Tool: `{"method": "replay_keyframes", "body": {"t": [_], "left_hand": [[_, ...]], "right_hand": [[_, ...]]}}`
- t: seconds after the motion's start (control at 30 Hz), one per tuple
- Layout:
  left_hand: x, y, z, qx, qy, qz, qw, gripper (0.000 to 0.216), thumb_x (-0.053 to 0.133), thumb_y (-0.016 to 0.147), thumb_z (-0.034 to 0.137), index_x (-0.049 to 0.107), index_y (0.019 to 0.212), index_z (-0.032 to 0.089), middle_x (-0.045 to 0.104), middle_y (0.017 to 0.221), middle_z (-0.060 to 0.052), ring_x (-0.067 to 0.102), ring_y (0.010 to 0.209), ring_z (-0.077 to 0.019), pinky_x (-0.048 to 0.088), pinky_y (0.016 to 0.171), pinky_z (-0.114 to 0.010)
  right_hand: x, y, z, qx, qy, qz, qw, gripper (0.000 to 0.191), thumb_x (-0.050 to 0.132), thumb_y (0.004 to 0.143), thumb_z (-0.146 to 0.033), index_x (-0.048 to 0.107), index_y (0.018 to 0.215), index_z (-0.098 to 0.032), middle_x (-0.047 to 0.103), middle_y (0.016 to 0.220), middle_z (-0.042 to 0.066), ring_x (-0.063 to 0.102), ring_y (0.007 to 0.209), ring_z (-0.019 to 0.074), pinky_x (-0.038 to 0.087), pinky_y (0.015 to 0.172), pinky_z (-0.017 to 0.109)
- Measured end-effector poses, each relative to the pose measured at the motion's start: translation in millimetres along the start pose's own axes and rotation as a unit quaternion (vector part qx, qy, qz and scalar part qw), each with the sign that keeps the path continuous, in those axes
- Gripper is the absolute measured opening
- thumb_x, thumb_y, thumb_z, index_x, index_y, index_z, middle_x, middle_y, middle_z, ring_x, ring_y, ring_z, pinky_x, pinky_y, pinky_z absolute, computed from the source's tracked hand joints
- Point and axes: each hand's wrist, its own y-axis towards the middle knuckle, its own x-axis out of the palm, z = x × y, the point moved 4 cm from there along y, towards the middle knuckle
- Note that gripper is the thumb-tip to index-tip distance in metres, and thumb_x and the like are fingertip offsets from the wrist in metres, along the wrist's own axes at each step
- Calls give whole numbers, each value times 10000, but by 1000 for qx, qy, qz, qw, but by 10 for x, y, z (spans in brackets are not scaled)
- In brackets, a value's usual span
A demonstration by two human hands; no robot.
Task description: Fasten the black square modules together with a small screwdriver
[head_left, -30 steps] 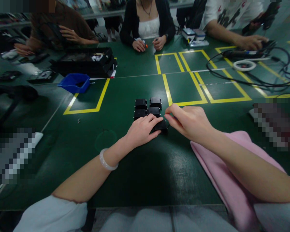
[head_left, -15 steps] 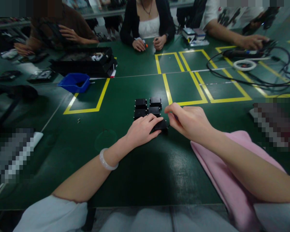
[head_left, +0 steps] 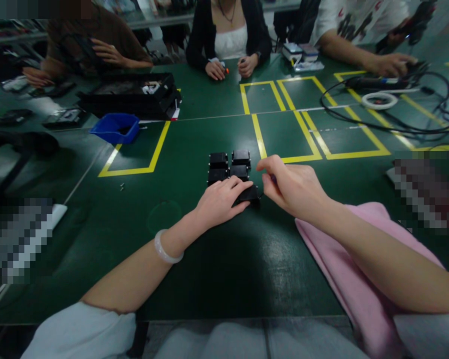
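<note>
Small black box-shaped parts (head_left: 240, 158) with shiny screw-like points at their corners, resembling servo motors, stand grouped on the green table. The nearest of them, a black block (head_left: 251, 193), is under my left hand (head_left: 222, 199); fingers and thumb press on its two sides and hide its left end. Just right of that block, my right hand (head_left: 290, 184) is raised a little, thumb and fingers curled in a pinch. Something thin and dark shows between the pinch and the block's right end, too small to name.
A pink cloth (head_left: 362, 239) lies under my right forearm. Tiny metal pieces (head_left: 122, 187) lie to the left. Farther off are a blue bin (head_left: 115, 128), a black tray (head_left: 134, 94), yellow tape outlines (head_left: 307, 158) and coiled cables (head_left: 379, 101). Several people sit across the table.
My right hand has shifted slightly right and its fingertips have turned a little. My left hand and the black blocks stay put.
</note>
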Motion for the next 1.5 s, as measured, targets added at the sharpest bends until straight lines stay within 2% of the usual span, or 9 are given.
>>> {"method": "replay_keyframes", "body": {"t": [0.2,0.4,0.6,0.77,1.0,1.1,1.27,1.5], "left_hand": [[13,-2,-3,0,9,7,1000,436,539,921,396,449,1304,208,571,1162,-63,601,951,-220,475,806,-339],[14,2,-5,0,4,5,1000,431,535,925,395,451,1310,220,567,1175,-57,601,971,-217,473,816,-334],[16,-6,-3,0,0,8,1000,428,543,920,388,456,1305,223,565,1173,-58,600,970,-211,471,822,-330],[17,-8,-4,-1,5,12,1000,447,541,919,398,450,1316,213,568,1163,-64,600,937,-210,474,798,-333],[9,-6,-7,-2,0,4,1000,454,532,927,401,443,1337,227,565,1180,-61,599,952,-209,470,809,-329],[11,-5,-7,-1,1,5,1000,452,533,925,398,443,1335,229,565,1178,-60,600,957,-209,472,808,-329],[14,-2,0,-4,8,11,1000,448,547,916,402,461,1314,217,569,1171,-67,603,956,-212,472,814,-331],[4,-2,0,-3,1,4,1000,455,543,921,398,444,1334,233,568,1175,-57,602,962,-209,467,817,-326]], "right_hand": [[-27,-11,-11,-34,-1,13,999,321,383,972,-383,590,863,-163,601,581,-12,564,502,125,292,514,256],[8,-13,8,-26,-6,44,999,180,424,944,-244,554,1022,-148,610,630,-31,590,527,119,316,506,239],[-9,-21,-1,-58,-12,78,995,103,470,920,-217,553,912,-157,626,671,-22,571,547,101,352,532,232],[-44,-15,11,-68,-6,81,994,220,471,943,-302,580,824,-153,641,658,5,589,560,115,368,544,240],[-44,-8,8,-43,-5,85,995,202,438,920,-186,605,1015,-124,642,661,-13,589,546,110,371,540,241],[-43,-10,10,-53,6,75,996,188,436,917,-175,601,993,-128,660,705,-3,596,573,106,387,567,239],[-50,-13,15,-71,17,72,995,178,466,938,-259,601,891,-152,676,735,12,617,620,117,394,585,240],[-42,-18,8,-52,2,80,995,231,445,912,-173,588,1088,-129,664,710,-10,593,579,111,376,571,244]]}}
